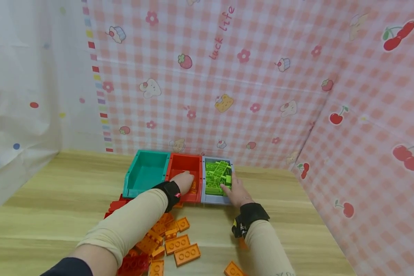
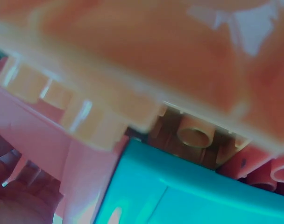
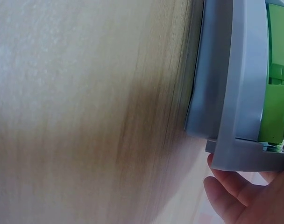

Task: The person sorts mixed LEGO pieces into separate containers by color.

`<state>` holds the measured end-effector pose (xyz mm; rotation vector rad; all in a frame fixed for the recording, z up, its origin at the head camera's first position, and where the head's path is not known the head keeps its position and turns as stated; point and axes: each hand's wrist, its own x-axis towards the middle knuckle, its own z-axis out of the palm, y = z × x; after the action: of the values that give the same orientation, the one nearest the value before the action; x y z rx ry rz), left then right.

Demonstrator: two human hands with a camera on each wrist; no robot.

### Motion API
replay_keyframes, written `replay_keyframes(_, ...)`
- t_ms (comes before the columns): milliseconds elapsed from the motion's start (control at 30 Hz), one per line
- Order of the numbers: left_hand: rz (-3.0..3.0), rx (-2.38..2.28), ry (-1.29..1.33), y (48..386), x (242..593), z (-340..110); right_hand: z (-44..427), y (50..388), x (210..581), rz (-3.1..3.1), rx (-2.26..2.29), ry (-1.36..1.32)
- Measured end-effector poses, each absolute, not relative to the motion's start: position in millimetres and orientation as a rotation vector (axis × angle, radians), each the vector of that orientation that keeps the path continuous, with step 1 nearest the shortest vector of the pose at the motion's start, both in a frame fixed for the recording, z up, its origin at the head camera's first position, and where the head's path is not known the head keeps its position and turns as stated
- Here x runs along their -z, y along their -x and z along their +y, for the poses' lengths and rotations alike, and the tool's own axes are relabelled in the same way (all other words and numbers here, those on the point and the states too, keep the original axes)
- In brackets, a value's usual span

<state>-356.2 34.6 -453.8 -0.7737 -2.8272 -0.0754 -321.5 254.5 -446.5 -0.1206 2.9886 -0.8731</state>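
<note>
My left hand (image 1: 183, 181) reaches into the red bin (image 1: 184, 161), beside orange bricks (image 1: 193, 186). In the left wrist view, part of that hand (image 2: 23, 198) shows beyond the bin's pinkish-looking edge (image 2: 39, 126); what its fingertips touch is hidden. My right hand (image 1: 239, 193) grips the right side of the grey bin (image 1: 215, 199), its thumb over the rim and fingers along the outer wall. Lime green bricks (image 1: 215, 176) fill this bin. The right wrist view shows fingers (image 3: 235, 186) against a corner of the grey bin (image 3: 230, 149).
A teal bin (image 1: 146, 170) stands left of the red one. Orange bricks (image 1: 187, 254) lie scattered on the wooden table (image 1: 283, 191) in front, with red bricks (image 1: 115, 206) partly behind my left forearm. One orange brick (image 1: 234, 269) lies near my right forearm.
</note>
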Motion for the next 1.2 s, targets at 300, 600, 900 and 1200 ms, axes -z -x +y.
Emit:
replay_keyframes(300, -2.975, 0.244, 0.828, 352, 464, 29, 253, 317, 457, 2.973, 0.851, 0.097)
replay_keyframes(600, -2.773, -0.24, 0.956, 312, 439, 38, 256, 314, 452, 2.961, 0.814, 0.115)
replay_keyframes(900, -2.194, -0.443, 1.616, 199, 411, 90, 261, 325, 437, 2.975, 0.775, 0.17)
replay_keyframes(1200, -2.217, -0.552, 1.822, 166, 452, 122, 260, 320, 443, 2.927, 0.766, 0.173)
